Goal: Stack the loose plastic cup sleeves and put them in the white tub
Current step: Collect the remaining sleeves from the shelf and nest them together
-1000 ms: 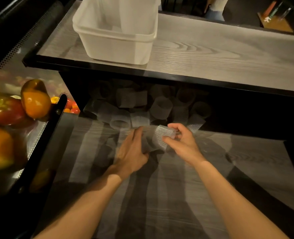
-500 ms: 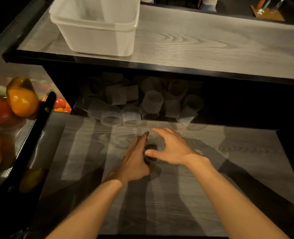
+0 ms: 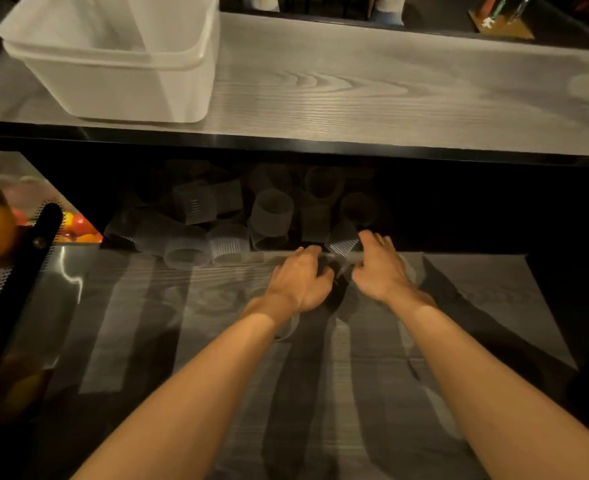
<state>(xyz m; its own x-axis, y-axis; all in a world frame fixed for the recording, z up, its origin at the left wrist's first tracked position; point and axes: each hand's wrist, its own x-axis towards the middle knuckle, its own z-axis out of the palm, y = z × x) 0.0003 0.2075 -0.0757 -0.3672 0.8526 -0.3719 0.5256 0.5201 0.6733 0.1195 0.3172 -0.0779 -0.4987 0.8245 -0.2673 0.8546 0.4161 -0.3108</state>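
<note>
White tub (image 3: 113,81) stands on the upper shelf (image 3: 355,98); no sleeves discernible inside it. Loose cup sleeves (image 3: 237,216) lie heaped below the tub, under the shelf edge. Further below and right of the tub, left hand (image 3: 300,282) shows curled fingers, and right hand (image 3: 379,268) touches one ribbed sleeve (image 3: 343,245) with its fingertips; grip of either cannot be told. Judged early: most stacking and all transfer outstanding

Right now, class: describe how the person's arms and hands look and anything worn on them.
The left forearm and right forearm are bare, no sleeves in view. The left hand and right hand wear no gloves; no watch, bracelet or ring shows.
</note>
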